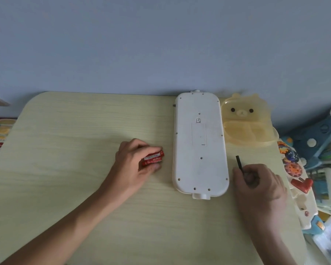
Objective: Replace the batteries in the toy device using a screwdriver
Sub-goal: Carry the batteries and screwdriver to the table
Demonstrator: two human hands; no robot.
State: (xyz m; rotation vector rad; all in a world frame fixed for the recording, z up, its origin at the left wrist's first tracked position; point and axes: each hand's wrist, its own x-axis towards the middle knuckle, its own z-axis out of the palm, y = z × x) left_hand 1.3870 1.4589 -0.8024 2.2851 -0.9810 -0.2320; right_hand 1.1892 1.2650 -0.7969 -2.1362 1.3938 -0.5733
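Two red cylindrical batteries (153, 158) sit gripped under left hand (137, 161) fingers; right hand (260, 185) grasps a thin black screwdriver (239, 163), handle hidden; white rounded plastic toy back (200, 146) lies between them.

White toy (200, 146) face-down, battery cover shut, lying between both grips. Two red batteries (153, 158) side by side, pinched in left hand (136, 163). Thin black screwdriver (239, 163) poking up out of right fist (260, 186), just right of toy.

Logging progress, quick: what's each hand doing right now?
Left hand: closed on red batteries.
Right hand: closed on the black screwdriver.
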